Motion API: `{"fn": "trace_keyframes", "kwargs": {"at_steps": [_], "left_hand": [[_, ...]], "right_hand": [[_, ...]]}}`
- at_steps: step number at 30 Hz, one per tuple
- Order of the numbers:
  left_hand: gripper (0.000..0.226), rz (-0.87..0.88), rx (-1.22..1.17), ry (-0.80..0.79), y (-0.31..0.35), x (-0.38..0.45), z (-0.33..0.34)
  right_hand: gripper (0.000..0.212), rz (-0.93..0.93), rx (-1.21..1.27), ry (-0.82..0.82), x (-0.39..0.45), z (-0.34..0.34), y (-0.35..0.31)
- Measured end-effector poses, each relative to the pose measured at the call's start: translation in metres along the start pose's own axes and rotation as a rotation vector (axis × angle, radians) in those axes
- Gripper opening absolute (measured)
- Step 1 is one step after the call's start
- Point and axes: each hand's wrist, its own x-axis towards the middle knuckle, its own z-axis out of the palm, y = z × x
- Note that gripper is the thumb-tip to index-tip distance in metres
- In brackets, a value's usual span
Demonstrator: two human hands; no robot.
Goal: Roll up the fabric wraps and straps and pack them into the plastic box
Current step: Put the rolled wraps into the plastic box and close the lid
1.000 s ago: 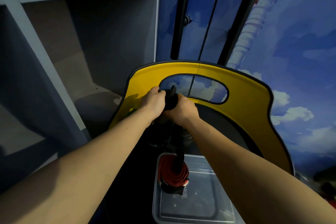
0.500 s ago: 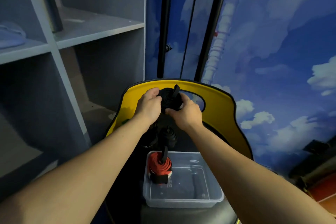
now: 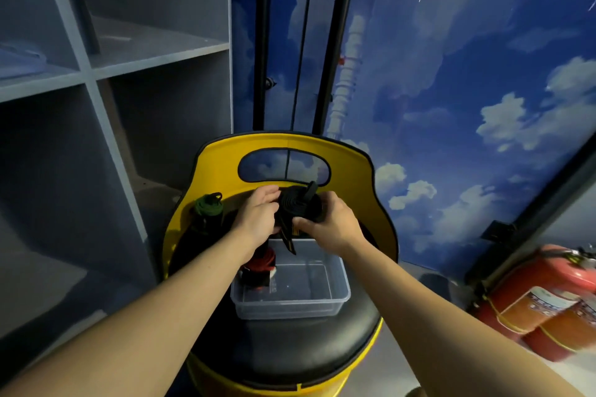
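Three rolled pieces of fabric can be counted. One is a black rolled fabric strap (image 3: 298,205), held up between the two hands. One is a red rolled wrap with a black end (image 3: 262,264), lying inside the clear rectangular plastic box (image 3: 335,292), in its left end, below the left wrist. One is a dark green rolled strap (image 3: 209,206), standing to the left of the left hand, against the yellow chair back with an oval opening (image 3: 351,167).

There is one box only. It stands on the round black cushioned seat (image 3: 290,351), directly under the hands.

Both arms reach forward from the bottom corners and meet above the far edge of the box. The left hand (image 3: 258,217) holds the left side of the black roll with its fingers curled around it. The right hand (image 3: 332,226) grips the right side, with the thumb pressed on the front of the roll. A loose tail of the black strap hangs down between the hands — its tip is over the far rim of the box. A short end also sticks up from the top of the roll.

To the right of the right arm, on the floor, two red fire extinguishers (image 3: 545,303) lie side by side. To the left of the left arm stands one grey shelf unit (image 3: 84,74).
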Motion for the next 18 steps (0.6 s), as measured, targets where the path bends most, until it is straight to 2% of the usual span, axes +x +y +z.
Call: {"fn": "trace_keyframes", "kwargs": {"at_steps": [4, 7, 12, 18], "left_hand": [[0.039, -0.048, 0.037, 0.039, -0.033, -0.004, 0.007], [0.03, -0.109, 0.11, -0.001, -0.055, -0.003, 0.013], [0.039, -0.181, 0.175, -0.069, -0.076, 0.001, 0.016], [0.026, -0.259, 0.088, -0.122, -0.097, 0.013, 0.016]], "right_hand": [[0.075, 0.108, 0.026, -0.022, -0.024, 0.01, 0.02], [0.076, 0.161, 0.025, -0.029, -0.033, 0.023, 0.036], [0.102, 0.179, -0.036, -0.092, -0.03, 0.041, 0.054], [0.094, 0.252, -0.104, -0.132, -0.021, 0.059, 0.067]]}}
